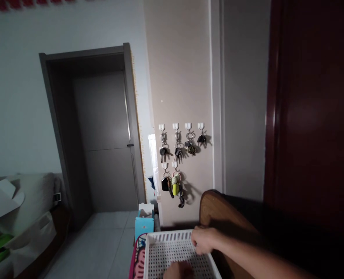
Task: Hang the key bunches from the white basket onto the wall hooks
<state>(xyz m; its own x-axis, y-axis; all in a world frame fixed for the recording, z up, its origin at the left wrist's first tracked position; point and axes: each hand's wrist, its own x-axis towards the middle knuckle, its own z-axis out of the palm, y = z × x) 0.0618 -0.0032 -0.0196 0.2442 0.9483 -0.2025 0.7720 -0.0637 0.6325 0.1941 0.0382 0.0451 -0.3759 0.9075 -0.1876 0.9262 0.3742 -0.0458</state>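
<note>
The white basket (169, 235) sits below the keys (162, 152); your right hand (202, 239) curls at its far right corner (I can't tell its grip, nor your blurred left hand's (178, 270)); uneven pressure could tip it.

Dim light fills the room, darkest toward 4 o'clock. A pale wall (58, 35) spans 10 o'clock, a grey door (102, 116) sits at 9. A beige wall (178, 69) rises at 12, a dark red panel (317, 116) at 3. Pale floor tiles (109, 240) lie at 7, a light sofa (40, 190) at 8, curved wooden furniture (214, 209) at 5.
</note>
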